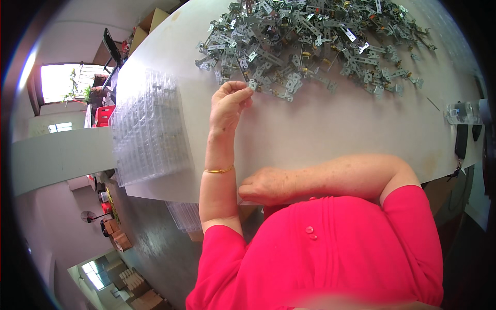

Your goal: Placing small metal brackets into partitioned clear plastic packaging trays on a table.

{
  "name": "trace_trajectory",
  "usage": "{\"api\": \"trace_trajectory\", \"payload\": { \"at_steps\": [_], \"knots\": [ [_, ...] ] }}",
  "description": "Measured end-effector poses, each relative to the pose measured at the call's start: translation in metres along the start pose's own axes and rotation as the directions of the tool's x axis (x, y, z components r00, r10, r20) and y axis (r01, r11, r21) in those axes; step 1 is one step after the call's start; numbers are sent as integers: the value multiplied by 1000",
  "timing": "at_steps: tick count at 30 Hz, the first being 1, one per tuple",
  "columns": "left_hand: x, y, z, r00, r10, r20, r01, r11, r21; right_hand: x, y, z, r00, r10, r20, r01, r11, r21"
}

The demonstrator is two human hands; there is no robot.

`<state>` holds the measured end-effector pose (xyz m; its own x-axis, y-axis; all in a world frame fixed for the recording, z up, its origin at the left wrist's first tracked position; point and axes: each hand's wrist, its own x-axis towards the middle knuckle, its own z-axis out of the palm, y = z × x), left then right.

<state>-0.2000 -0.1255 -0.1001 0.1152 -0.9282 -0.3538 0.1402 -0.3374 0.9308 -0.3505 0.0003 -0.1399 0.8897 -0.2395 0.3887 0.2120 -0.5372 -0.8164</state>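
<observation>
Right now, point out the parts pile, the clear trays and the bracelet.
parts pile (310, 41), head view, middle of the metal heap.
clear trays (150, 129), head view, top tray's centre.
bracelet (218, 170), head view, gold band on the wrist.

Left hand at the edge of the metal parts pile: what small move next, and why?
Probably lift the left hand clear of the pile, carrying the small metal bracket its fingertips pinch. The stack of clear trays lies just left of it, and the right hand rests idle at the table edge.
</observation>
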Motion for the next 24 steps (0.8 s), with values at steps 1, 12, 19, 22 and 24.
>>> {"api": "trace_trajectory", "payload": {
  "at_steps": [1,12,19,22,24],
  "knots": [
    [-3,0,-1,1000,-4,1,4,1000,0,-1,0,-1,998,-36,-59,36,999,8],
    [-52,-11,-20,992,86,-92,-33,880,475,-1,-3,-5,998,-22,54,24,999,-40],
    [-65,-9,15,662,627,410,-501,-35,865,-2,3,4,989,-144,-20,142,987,-70],
    [-62,-12,19,664,544,513,-614,5,789,1,1,1,984,-180,-9,179,981,-70],
    [-58,-16,16,724,456,518,-589,17,808,1,1,0,982,-188,-29,186,980,-66]
  ]
}}
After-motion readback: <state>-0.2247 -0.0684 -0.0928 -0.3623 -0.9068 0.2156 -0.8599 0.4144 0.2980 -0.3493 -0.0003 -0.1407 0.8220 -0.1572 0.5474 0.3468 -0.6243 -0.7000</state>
